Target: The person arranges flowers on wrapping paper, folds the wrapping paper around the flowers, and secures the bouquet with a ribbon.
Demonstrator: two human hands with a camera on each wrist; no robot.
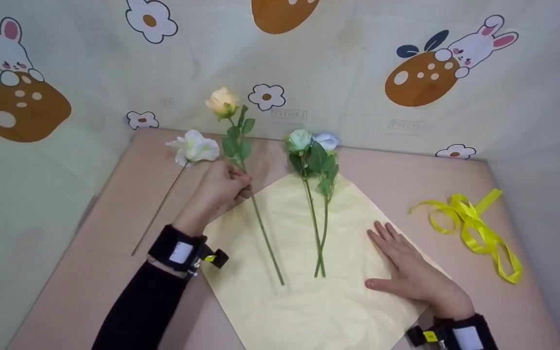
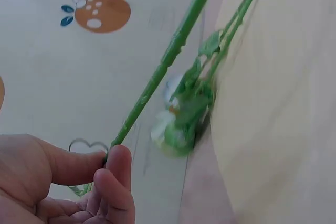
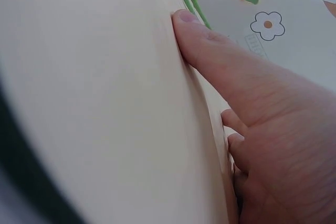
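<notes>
My left hand (image 1: 224, 183) pinches the green stem of a peach artificial rose (image 1: 222, 102) between thumb and fingers, below its leaves. The stem (image 2: 157, 77) slants across the left wrist view, and in the head view its lower end overlaps the pale yellow wrapping paper (image 1: 280, 316). On that paper lie a mint-green rose (image 1: 299, 141) and a light blue rose (image 1: 327, 141), their stems crossing near the lower ends. My right hand (image 1: 404, 265) rests on the paper's right side with fingers straight and thumb spread. The paper (image 3: 105, 98) fills much of the right wrist view.
A white flower (image 1: 195, 147) on a thin brown stem lies left of the paper. To the right, a loosely looped yellow ribbon (image 1: 474, 223) lies on the pinkish table (image 1: 387, 175). A rabbit-patterned cloth (image 1: 338, 63) stands behind the table's back edge and along its sides.
</notes>
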